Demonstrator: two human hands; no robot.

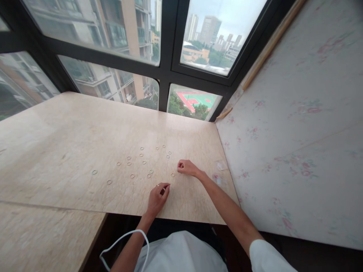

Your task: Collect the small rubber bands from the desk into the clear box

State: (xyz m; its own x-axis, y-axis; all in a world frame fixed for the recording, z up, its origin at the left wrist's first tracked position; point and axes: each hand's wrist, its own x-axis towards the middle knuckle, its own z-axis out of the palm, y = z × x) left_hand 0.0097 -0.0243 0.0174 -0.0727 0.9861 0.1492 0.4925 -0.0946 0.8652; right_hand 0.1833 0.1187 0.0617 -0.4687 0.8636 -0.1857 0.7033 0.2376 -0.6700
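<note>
Several thin small rings lie scattered on the marble-patterned surface; a few look tinted, such as a greenish ring (pixel 94 172) at the left and a pinkish ring (pixel 132 176) nearer the middle. My left hand (pixel 158 195) rests low over the near part, thumb and fingertips pinched together; anything between them is too small to make out. Curled up on the right is my right hand (pixel 186 167), its fingers closed and their contents hidden. A yellowish ring (pixel 172 175) lies between the two hands, just below the right one. Two overlapping rings (pixel 169 155) are up and left of that hand.
Dark-framed windows (pixel 166 56) border the surface (pixel 85 132) at the back. A floral-papered wall (pixel 283 132) closes off the right side, with clear plastic pieces (pixel 221 165) near its foot. A white cable (pixel 124 235) loops across my left forearm.
</note>
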